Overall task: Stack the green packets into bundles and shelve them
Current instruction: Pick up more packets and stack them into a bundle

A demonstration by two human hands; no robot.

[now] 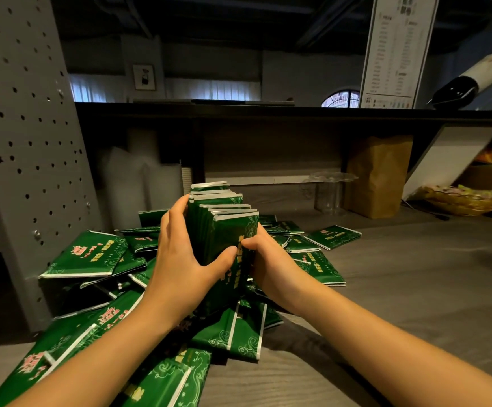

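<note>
Green packets with silver edges stood upright as one bundle between the two hands, above the middle of the grey wood-grain counter. The left hand was closed on the left side of the bundle, its fingers reaching around the far edge and its thumb pressed on the front face. The right hand was closed on the right side, and its thumb met the front face just beside the left thumb. The top edges of the packets in the bundle were not level; some at the back rose higher than those at the front.

Under and around the hands, many loose packets lay flat on the counter in an untidy heap, overlapping each other, and some reached to the near edge of the picture. One single packet lay apart to the right of the heap.

At the left stood a grey perforated panel, touching the heap at its foot. Behind the counter, under a dark shelf, a brown paper bag stood upright, and clear plastic cups stood just beside it on its left.
</note>
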